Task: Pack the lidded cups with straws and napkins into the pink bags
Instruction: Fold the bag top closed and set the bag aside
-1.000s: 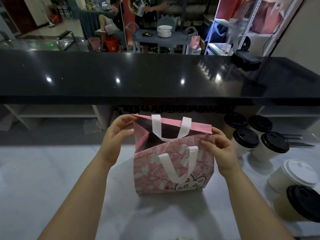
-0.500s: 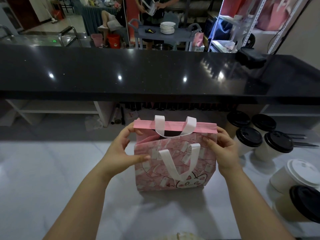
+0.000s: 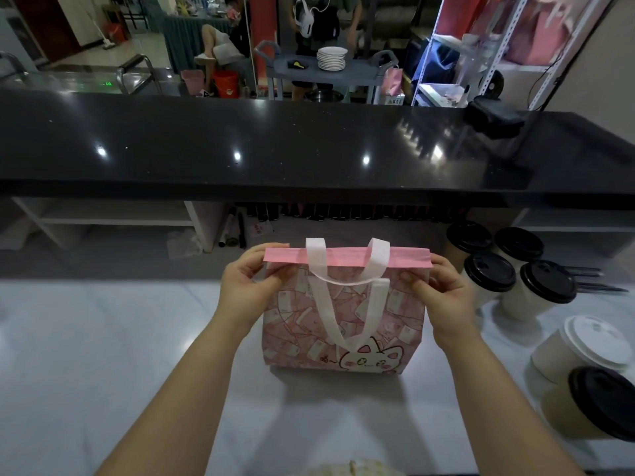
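A pink bag (image 3: 343, 324) with a cat print and white handles stands upright on the white counter (image 3: 103, 355). Its mouth is pressed flat along the pink top band. My left hand (image 3: 245, 290) pinches the band's left end, and my right hand (image 3: 443, 293) pinches its right end. Several lidded cups stand to the right: black-lidded ones (image 3: 489, 273) close to the bag, a white-lidded cup (image 3: 591, 341) and another black-lidded cup (image 3: 604, 403) nearer to me. Dark straws (image 3: 598, 286) lie behind the cups. What the bag holds is hidden.
A raised black counter (image 3: 309, 149) runs across the back, with a dark object (image 3: 494, 118) on its right end. Under its overhang lie pens and small packets (image 3: 240, 228). Beyond it stand a cart with stacked plates (image 3: 331, 58), shelving and people.
The bag's mouth, open a second ago, has been pressed flat. My left hand moved from the open left side to pinch the top band's left end; the right stays at the right end.
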`<act>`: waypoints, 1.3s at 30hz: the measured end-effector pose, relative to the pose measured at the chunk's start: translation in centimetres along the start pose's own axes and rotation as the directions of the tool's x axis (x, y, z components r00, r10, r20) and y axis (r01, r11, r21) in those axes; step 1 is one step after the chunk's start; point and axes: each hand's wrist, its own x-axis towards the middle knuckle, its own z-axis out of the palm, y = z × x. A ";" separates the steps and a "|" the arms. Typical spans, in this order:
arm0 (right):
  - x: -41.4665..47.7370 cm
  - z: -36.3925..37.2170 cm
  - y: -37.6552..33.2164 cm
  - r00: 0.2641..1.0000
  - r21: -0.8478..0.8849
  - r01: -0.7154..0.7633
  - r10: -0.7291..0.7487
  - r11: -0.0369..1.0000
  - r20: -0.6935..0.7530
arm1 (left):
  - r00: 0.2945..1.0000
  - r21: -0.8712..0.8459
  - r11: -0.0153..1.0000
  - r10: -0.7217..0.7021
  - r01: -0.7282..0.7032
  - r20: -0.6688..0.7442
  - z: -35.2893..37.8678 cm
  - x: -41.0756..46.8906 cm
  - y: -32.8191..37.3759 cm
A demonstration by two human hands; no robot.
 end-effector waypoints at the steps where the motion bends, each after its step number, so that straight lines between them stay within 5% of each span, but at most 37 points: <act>1: 0.0 -0.1 0.0 1.000 -0.014 0.007 -0.007 1.000 -0.003 | 1.000 -0.015 1.000 0.001 -0.001 -0.013 0.0 0.1 -0.2; 10: 0.1 0.6 0.1 0.997 -0.110 0.037 -0.045 0.993 -0.067 | 0.981 -0.134 0.991 -0.052 0.027 -0.186 0.3 0.6 -0.8; 20: 1.1 0.2 -1.2 0.991 -0.177 0.131 -0.126 0.975 0.044 | 0.987 0.040 0.999 -0.033 0.027 0.158 -1.2 2.1 1.3; 23: 1.3 -0.4 -1.4 0.930 -0.363 0.357 -0.292 0.861 0.222 | 0.980 0.016 0.999 -0.032 0.029 0.196 -1.2 2.1 1.3; 26: 1.8 -0.7 -1.4 0.783 -0.516 0.622 -0.476 0.589 0.401 | 0.985 -0.039 0.998 -0.045 0.052 0.168 -1.2 2.2 1.1; 30: 1.7 -0.8 -1.6 0.686 -0.546 0.724 -0.525 0.421 0.504 | 0.989 0.057 0.998 -0.001 -0.007 0.148 -1.5 2.2 0.6; 34: 1.1 -1.1 -1.8 0.734 -0.537 0.678 -0.498 0.502 0.462 | 0.950 0.465 0.835 0.203 -0.295 0.238 -3.0 2.3 1.0; 36: 0.8 -0.7 -2.1 0.780 -0.517 0.625 -0.491 0.584 0.388 | 0.899 0.556 0.712 0.277 -0.429 0.339 -3.4 2.2 1.6; 39: 0.4 0.4 -2.9 0.892 -0.491 0.451 -0.363 0.746 0.269 | 0.889 0.615 0.643 0.362 -0.456 0.281 -2.2 2.0 2.3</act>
